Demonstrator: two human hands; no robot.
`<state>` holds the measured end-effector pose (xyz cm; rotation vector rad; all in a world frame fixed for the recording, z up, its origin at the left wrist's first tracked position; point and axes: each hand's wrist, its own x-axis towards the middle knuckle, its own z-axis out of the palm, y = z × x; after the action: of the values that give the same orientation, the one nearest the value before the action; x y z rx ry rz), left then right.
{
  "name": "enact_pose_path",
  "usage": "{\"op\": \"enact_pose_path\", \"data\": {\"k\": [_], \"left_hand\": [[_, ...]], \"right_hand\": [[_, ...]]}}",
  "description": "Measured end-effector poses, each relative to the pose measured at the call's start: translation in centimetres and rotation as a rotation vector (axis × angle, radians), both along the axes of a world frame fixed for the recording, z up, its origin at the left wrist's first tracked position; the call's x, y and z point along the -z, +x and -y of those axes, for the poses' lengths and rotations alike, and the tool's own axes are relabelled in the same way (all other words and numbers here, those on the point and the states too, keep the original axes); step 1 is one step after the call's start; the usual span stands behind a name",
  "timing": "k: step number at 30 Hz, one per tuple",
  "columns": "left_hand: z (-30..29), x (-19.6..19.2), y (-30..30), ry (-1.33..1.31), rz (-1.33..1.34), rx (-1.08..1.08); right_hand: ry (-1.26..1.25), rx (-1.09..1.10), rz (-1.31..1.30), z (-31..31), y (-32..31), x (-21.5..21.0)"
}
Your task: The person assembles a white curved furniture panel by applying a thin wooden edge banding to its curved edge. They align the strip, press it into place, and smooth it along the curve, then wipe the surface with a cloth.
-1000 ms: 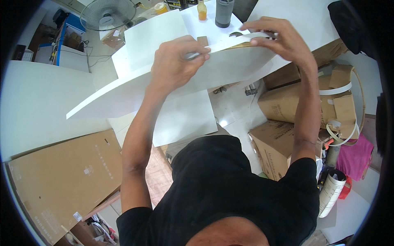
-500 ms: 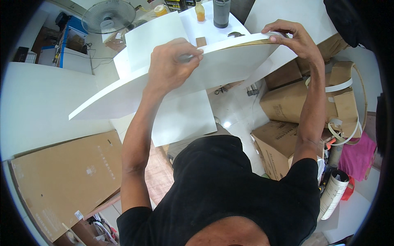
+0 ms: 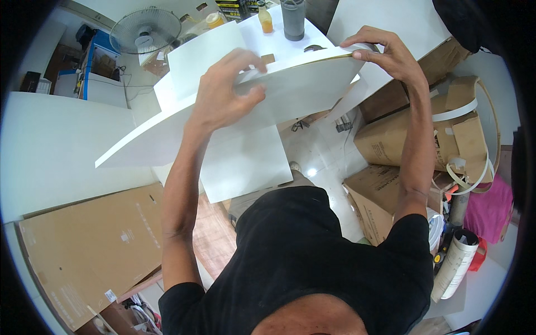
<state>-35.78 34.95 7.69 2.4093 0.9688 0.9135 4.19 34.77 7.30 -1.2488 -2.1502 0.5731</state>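
Note:
A long white board (image 3: 167,137) is held up on edge in front of me, its raw brown edge facing up near the right end. My left hand (image 3: 226,92) presses on the upper edge near the middle, fingers curled over it, possibly pinching a small item that I cannot make out. At the board's right end, my right hand (image 3: 385,53) grips the top corner.
Behind the board a white table (image 3: 259,39) carries an orange bottle (image 3: 266,19) and a grey tumbler (image 3: 293,19). A fan (image 3: 144,30) stands at the back left. Cardboard boxes (image 3: 391,134) and white edge-banding strip (image 3: 474,162) lie right; flat cardboard (image 3: 84,245) lies lower left.
The board has been tilted up further, its right end higher. My right hand slid along to the top corner; my left hand stays on the upper edge.

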Motion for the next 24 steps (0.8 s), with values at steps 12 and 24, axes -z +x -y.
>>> {"op": "enact_pose_path", "data": {"k": [12,24], "left_hand": [[-0.3,2.3,4.9,0.29,0.008,-0.061],[-1.3,-0.6,1.6,0.006,0.121,-0.237]], "right_hand": [[0.028,0.01,-0.054,-0.2,0.0,0.2],[0.081,0.044,-0.074,-0.7,0.1,1.3]]}}
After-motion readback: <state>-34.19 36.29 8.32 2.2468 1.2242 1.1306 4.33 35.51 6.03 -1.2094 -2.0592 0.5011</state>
